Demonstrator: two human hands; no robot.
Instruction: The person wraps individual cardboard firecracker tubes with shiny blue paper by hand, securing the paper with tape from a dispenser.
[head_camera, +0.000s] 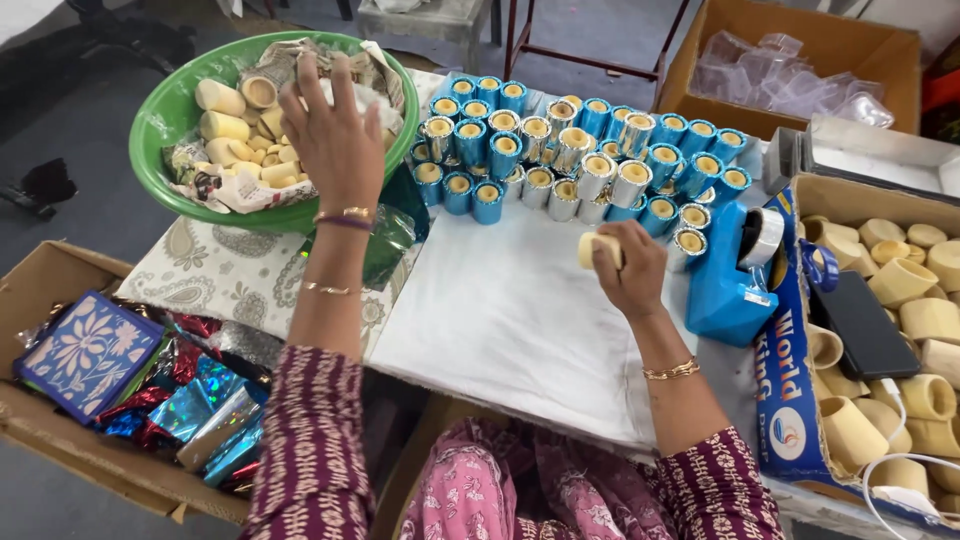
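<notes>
On the table (520, 320), many wrapped cups (580, 160) stand done; right hand (630, 270) grips a bare cup (597, 249), left hand (335, 135) reaches open into the bowl (165, 120) with more.

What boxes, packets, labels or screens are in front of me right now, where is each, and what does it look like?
Brown cardboard box of shiny foil sheets: lower left, open.
Brown cardboard box of clear plastic pieces: top right, open.
Blue printed box of cream cylinders: right edge, white and red lettering.
Black phone: lying in that box, screen dark.
</notes>
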